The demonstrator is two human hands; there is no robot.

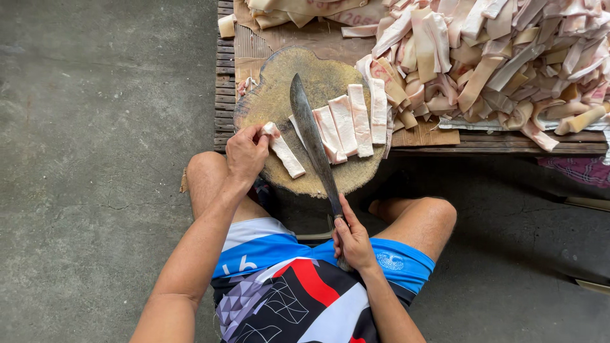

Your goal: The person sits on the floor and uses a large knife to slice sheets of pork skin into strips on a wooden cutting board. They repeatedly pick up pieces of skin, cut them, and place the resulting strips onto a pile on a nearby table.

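Note:
My left hand (246, 152) pinches the near end of a pale, pink-edged strip (284, 151) lying on the round wooden chopping block (274, 96). My right hand (351, 240) grips the handle of a long dark knife (312, 138), whose blade lies across the block pointing away from me, between that strip and a row of several cut strips (353, 122) on the block's right side.
A big heap of the same pale strips (495, 57) covers the low slatted wooden platform (223, 70), on cardboard (330, 39). My bare knees flank the block. Grey concrete floor (95, 159) spreads to the left. A purple cloth (581, 170) lies at right.

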